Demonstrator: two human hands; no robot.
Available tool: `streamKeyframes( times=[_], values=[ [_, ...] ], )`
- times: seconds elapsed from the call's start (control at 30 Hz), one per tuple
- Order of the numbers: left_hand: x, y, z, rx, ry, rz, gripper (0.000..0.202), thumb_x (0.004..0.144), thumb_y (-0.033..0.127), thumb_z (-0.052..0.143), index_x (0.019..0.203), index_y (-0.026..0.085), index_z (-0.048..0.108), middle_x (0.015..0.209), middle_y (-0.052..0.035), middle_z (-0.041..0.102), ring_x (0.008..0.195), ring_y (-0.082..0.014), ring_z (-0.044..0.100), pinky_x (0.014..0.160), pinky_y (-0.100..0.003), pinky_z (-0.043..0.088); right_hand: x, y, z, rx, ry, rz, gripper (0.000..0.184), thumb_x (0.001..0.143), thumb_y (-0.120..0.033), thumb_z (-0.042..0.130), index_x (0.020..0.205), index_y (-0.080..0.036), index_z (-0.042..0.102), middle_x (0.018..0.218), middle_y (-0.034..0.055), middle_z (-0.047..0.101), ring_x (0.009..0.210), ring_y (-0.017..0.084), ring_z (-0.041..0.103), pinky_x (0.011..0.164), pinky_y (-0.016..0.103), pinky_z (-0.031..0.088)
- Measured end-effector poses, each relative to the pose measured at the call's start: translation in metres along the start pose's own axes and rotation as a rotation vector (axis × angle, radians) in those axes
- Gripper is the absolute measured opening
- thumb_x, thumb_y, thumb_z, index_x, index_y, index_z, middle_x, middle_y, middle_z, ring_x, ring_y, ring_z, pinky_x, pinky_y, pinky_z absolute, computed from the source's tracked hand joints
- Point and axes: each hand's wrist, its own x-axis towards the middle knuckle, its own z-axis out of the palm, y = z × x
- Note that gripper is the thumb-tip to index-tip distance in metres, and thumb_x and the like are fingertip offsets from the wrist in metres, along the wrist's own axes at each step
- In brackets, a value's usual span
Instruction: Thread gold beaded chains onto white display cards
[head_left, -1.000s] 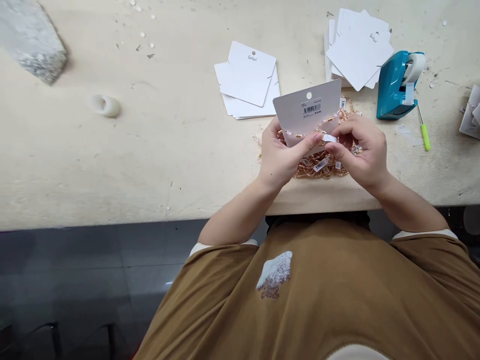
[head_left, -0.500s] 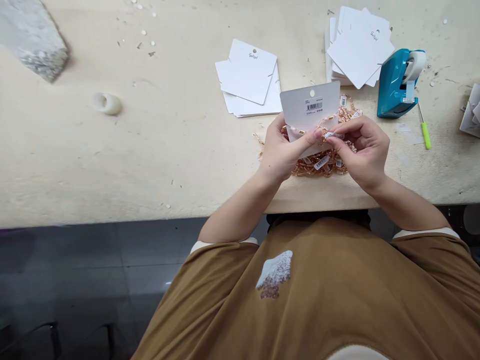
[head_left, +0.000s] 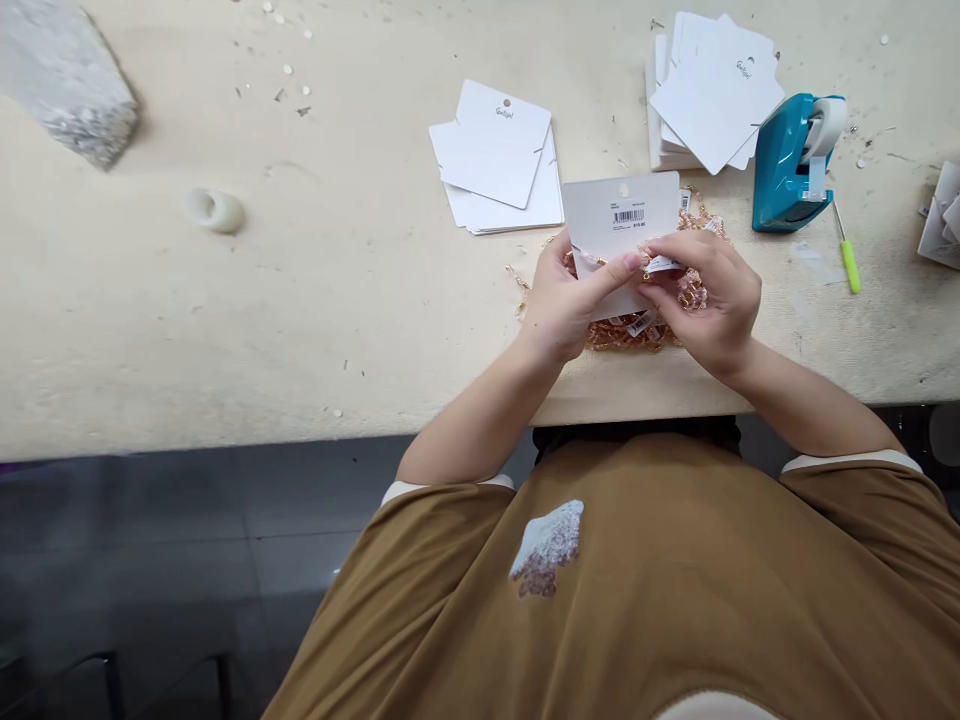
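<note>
We judge the barcoded card (head_left: 619, 212) light and flimsy, best taken by its edges; our left hand (head_left: 559, 300) pinches it above the loose gold bead chain (head_left: 641, 335), our right hand (head_left: 709, 300) pinching a white tag (head_left: 664, 264).

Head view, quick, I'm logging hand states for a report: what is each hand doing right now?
Left hand: closed, holding the white barcoded card.
Right hand: closed, pinching a small white tag.
</note>
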Motion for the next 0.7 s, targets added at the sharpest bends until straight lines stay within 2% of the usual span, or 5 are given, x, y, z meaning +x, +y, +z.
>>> streamKeyframes(
  times=[0.17,0.3,0.37,0.53,0.7],
  values=[
    [-0.001,0.001,0.002,-0.022,-0.002,-0.006,0.066,0.058,0.061,0.094,0.107,0.024,0.068,0.113,-0.0068,0.076,0.106,-0.0231,0.074,0.100,-0.041,0.063,-0.004,0.006,0.001,-0.034,-0.017,0.037,0.025,0.095,-0.034,0.063,0.120,-0.027,0.062,0.104,0.0039,0.070,0.096,0.019,0.068,0.085,0.039,0.058],
    [-0.001,-0.002,0.001,0.013,0.039,0.054,0.066,0.062,0.061,0.092,0.110,0.023,0.067,0.115,-0.0064,0.075,0.109,-0.0217,0.072,0.104,-0.041,0.062,0.001,0.007,-0.004,-0.004,-0.073,0.122,0.055,0.085,-0.062,0.071,0.124,-0.025,0.057,0.105,0.0075,0.066,0.093,0.022,0.064,0.080,0.041,0.057],
    [-0.001,-0.003,0.000,0.046,0.070,0.092,0.064,0.062,0.061,0.092,0.108,0.023,0.066,0.111,-0.0050,0.075,0.105,-0.0201,0.073,0.102,-0.041,0.062,0.006,0.004,-0.009,0.018,-0.060,0.137,0.056,0.085,-0.069,0.068,0.116,-0.024,0.060,0.098,0.0073,0.065,0.085,0.019,0.061,0.074,0.038,0.054],
    [0.000,-0.006,-0.002,0.121,0.112,0.165,0.062,0.060,0.063,0.092,0.100,0.022,0.068,0.104,-0.0022,0.075,0.097,-0.0171,0.072,0.099,-0.039,0.063,0.015,-0.005,-0.015,0.087,-0.070,0.234,0.034,0.093,-0.049,0.067,0.078,-0.019,0.062,0.074,0.0020,0.058,0.067,0.012,0.050,0.063,0.030,0.042],
    [0.003,-0.002,-0.005,0.017,0.057,0.011,0.075,0.051,0.062,0.096,0.106,0.021,0.068,0.111,-0.0062,0.076,0.103,-0.0223,0.074,0.097,-0.041,0.065,0.017,-0.005,-0.017,0.220,-0.131,0.354,0.031,0.090,-0.046,0.073,0.076,-0.020,0.066,0.075,0.0015,0.057,0.066,0.010,0.048,0.060,0.028,0.040]
  ],
)
